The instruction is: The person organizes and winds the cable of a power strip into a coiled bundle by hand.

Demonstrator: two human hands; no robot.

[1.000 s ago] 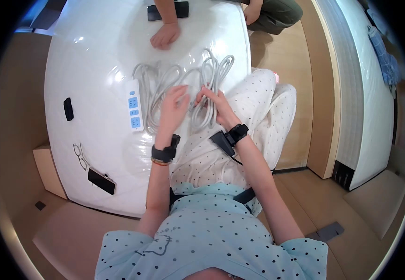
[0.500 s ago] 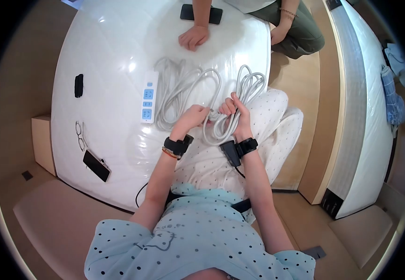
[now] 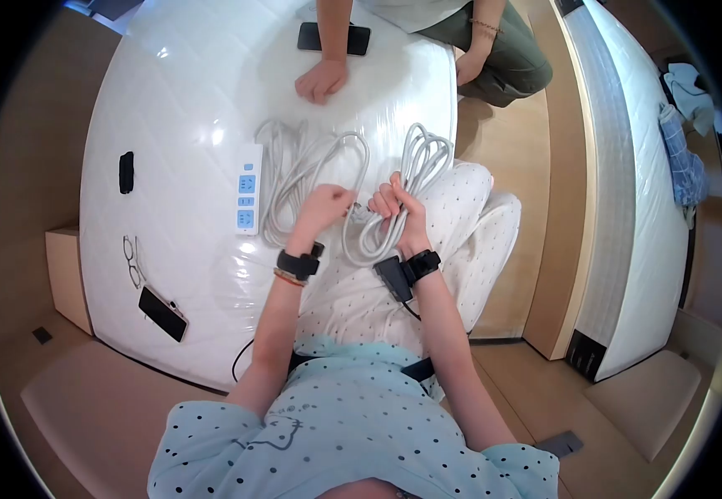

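My right hand (image 3: 401, 209) is closed round a coiled bundle of pale grey power cord (image 3: 428, 152), whose loops stick out above and below the fist over my lap. To its left, my left hand (image 3: 324, 208) pinches a strand of the same cord beside the bundle. Looser loops of the cord lie on the plastic-covered mattress beyond my left hand. Along those loops sits a white power strip (image 3: 247, 223) with blue socket panels. What lies inside my right palm is partly hidden by the fingers.
Glasses (image 3: 133, 262), a phone (image 3: 163, 313) and a black case (image 3: 126, 172) lie on the mattress (image 3: 182, 208) at left. Across from me, another person's hand (image 3: 322, 81) rests near a second phone (image 3: 356, 40). A second wrapped mattress (image 3: 627, 208) stands at right.
The whole view has shifted slightly, so most things appear farther left. Both hands remain on the cord, with the left drawn slightly away from the bundle.
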